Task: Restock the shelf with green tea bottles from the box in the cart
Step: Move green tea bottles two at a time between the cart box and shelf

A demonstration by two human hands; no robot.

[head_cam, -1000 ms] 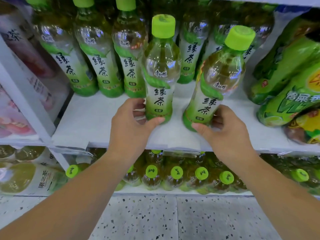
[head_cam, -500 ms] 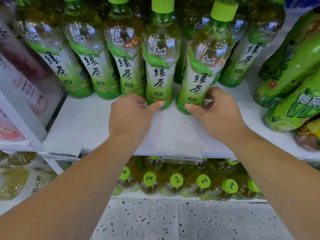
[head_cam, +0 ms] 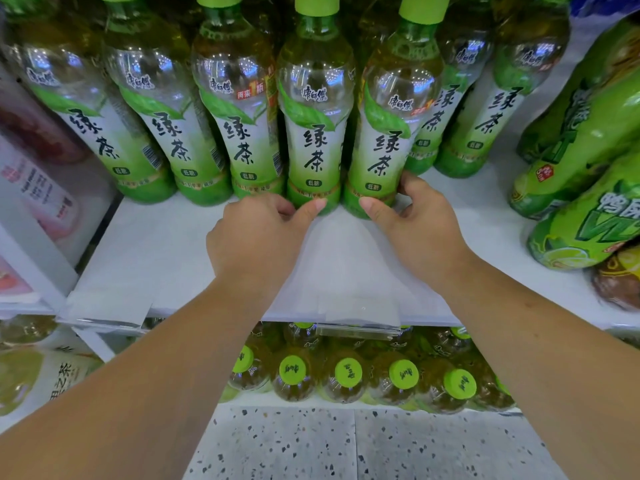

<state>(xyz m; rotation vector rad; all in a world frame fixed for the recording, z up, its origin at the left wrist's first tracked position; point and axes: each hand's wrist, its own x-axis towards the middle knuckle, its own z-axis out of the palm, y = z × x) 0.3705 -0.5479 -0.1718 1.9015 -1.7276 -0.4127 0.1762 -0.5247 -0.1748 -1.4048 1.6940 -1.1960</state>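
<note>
Squarely before a white store shelf (head_cam: pixel 166 258), the left hand (head_cam: pixel 256 233) grasps the foot of one green tea bottle (head_cam: pixel 315 140) while the right hand (head_cam: pixel 415 226) grasps the foot of the neighbouring bottle (head_cam: pixel 391 133). Each thumb lies across the front of the green base and the fingers curl round the outer side, their tips hidden behind the plastic. The two bottles stand side by side at the shelf board, almost touching, in line with three shelved bottles (head_cam: pixel 173 133) to their left, and further bottles (head_cam: pixel 485 126) stand behind on the right. Every label carries 绿茶 in large dark brushstrokes, 康师傅 in white on the clear shoulder and a small oval reading 低糖 near the foot (the gold print on the band below is too fine to read). A red sticker (head_cam: pixel 250 93) on one shelved bottle shows a bold 1 among white characters. Most caps are cropped by the top edge. Bulky green packs (head_cam: pixel 588 133) fill the right, their lettering cut off, and pink packaging (head_cam: pixel 34 188) at left is blurred. On the tier below, lower bottles (head_cam: pixel 348 372) show little but lime caps with illegible print, above a speckled floor (head_cam: pixel 346 445).
</note>
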